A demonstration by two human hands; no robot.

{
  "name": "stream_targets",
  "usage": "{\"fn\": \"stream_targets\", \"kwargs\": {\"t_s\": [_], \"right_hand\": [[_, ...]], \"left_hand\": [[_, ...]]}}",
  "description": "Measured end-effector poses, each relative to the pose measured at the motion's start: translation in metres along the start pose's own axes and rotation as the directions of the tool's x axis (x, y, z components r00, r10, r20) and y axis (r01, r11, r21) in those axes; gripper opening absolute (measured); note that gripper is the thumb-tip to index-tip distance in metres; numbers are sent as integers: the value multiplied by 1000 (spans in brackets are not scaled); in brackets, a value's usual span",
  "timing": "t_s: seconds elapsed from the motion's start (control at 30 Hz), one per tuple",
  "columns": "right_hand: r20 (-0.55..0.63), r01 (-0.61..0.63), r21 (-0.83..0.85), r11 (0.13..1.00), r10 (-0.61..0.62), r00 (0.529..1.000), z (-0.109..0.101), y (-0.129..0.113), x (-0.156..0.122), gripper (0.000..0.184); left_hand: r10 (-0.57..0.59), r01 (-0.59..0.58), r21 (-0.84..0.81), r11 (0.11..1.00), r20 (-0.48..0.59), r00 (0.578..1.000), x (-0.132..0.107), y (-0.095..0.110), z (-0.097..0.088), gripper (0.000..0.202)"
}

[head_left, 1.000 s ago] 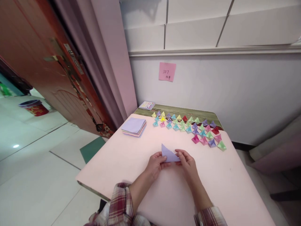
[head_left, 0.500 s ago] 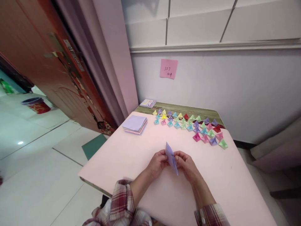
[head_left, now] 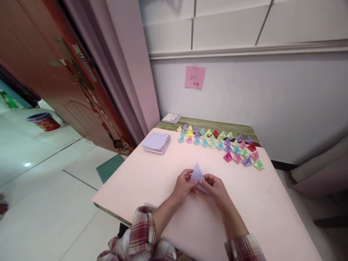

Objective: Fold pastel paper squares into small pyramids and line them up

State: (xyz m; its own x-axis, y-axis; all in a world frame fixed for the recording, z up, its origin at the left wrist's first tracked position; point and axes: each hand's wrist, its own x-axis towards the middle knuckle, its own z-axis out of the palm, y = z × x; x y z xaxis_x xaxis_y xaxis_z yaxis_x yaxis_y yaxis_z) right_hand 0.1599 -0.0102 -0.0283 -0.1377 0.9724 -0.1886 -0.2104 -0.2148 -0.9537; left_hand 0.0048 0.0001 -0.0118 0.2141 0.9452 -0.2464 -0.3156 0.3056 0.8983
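Note:
A folded purple origami paper (head_left: 197, 174) is held above the near half of the table, its pointed tip facing away from me. My left hand (head_left: 182, 186) pinches it from the left, with the thumb on its face. From the right, my right hand (head_left: 216, 186) grips it too, its thumb close to the other one; the fingers behind the paper are partly hidden. Beyond the hands stand several small folded paper pieces (head_left: 227, 156) in many colours, set in rows. To the left lies a stack of square paper sheets (head_left: 156, 141) with a purple sheet on top.
The table has a pale pink cover (head_left: 130, 181). A small printed packet (head_left: 171, 118) lies at its far left corner. A pink note (head_left: 195, 77) is stuck on the wall. On the floor are a green sheet (head_left: 110, 168) and a red bin (head_left: 45, 122), near a brown door (head_left: 73, 90).
The purple paper has turned from nearly edge-on to show a flat triangular face. Both thumbs have come onto that face, near each other. The view has shifted slightly.

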Motion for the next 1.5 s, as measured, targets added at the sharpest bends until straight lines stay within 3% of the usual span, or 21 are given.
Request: {"fn": "stream_targets", "kwargs": {"t_s": [0.1, 0.23, 0.3, 0.4, 0.5, 0.63, 0.8, 0.9, 1.03, 1.33, 1.5], "right_hand": [[-24, 36, 41, 999, -35, 999, -2, 3, 1, 39], [-43, 48, 77, 996, -45, 998, -2, 0, 1, 42], [-49, 43, 70, 997, -40, 998, -2, -1, 1, 44], [-65, 37, 36, 999, -34, 997, -2, 0, 1, 47], [-36, 27, 2, 1000, -27, 999, -2, 0, 0, 44], [49, 20, 3, 1000, -20, 999, 1, -3, -2, 38], [50, 13, -2, 1000, -13, 999, 3, -7, -5, 36], [17, -2, -6, 1000, 2, 1000, 3, -8, -5, 34], [-17, -6, -10, 1000, 6, 1000, 1, -5, -3, 34], [-102, 40, -4, 999, -40, 994, -6, 5, 2, 35], [-93, 44, -6, 999, -44, 995, -7, 6, 2, 33]], "left_hand": [[-54, 53, -76, 996, -13, 998, 1, 1, 0, 52], [-300, 314, -209, 926, 94, 949, 4, 3, -3, 57], [-333, 349, -250, 903, 106, 937, 4, 3, -4, 59], [-183, 179, -267, 947, 9, 983, 4, 2, -2, 45], [-7, -9, -184, 983, -89, 996, 4, -2, 0, 37], [153, -155, 6, 988, -198, 968, 5, -7, -2, 32], [315, -282, 165, 945, -231, 921, 7, -10, -5, 25], [319, -287, 165, 944, -222, 921, 8, -10, -7, 20], [228, -211, 105, 972, -194, 954, 9, -5, -7, 23], [108, -114, -20, 993, -173, 979, 1, 10, -3, 49], [88, -95, -55, 994, -119, 989, 2, 3, -1, 41]]}}
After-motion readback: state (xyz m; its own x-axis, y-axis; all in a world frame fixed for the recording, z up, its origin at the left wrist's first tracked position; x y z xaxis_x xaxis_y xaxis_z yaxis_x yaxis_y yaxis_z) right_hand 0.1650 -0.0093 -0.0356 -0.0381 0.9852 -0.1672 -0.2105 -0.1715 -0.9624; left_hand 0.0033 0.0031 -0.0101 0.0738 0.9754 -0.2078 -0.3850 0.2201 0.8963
